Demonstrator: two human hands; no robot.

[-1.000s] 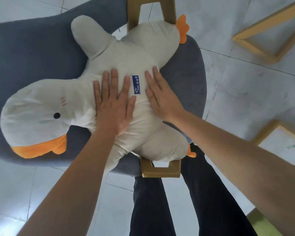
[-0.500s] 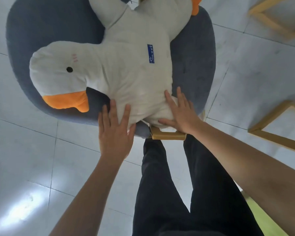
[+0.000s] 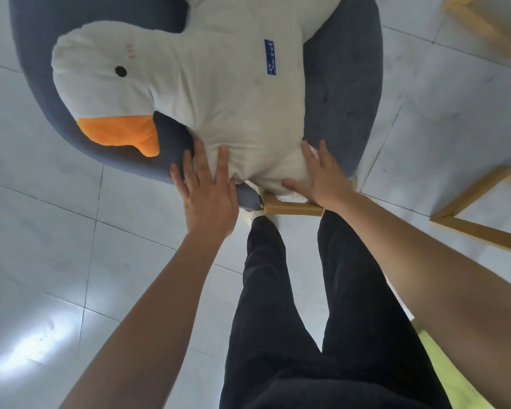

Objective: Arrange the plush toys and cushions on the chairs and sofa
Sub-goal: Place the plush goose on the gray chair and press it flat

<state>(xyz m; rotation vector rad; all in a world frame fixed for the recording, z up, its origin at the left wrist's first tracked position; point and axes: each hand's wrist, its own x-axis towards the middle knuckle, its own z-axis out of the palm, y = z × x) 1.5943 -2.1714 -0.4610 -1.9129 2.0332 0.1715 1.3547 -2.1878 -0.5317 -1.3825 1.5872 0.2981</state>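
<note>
A big white plush duck [image 3: 219,93] with an orange beak and a small blue label lies flat on a grey-blue cushioned chair [image 3: 345,93], head toward the left. My left hand [image 3: 207,190] rests flat with fingers spread on the duck's near edge and the chair's rim. At the duck's near right corner my right hand [image 3: 319,178] also lies flat, fingers apart, by the wooden chair leg [image 3: 292,208]. Neither hand grips the toy.
Pale tiled floor [image 3: 56,261] surrounds the chair. Wooden frames of other furniture stand at the right [image 3: 478,214] and upper right [image 3: 478,22]. My dark-trousered legs [image 3: 307,320] are right against the chair's front. A yellow-green item [image 3: 455,379] shows at the bottom right.
Both hands slid from the middle of the duck's body back to its near edge. The view has pulled back, so the chair and duck sit higher in the frame.
</note>
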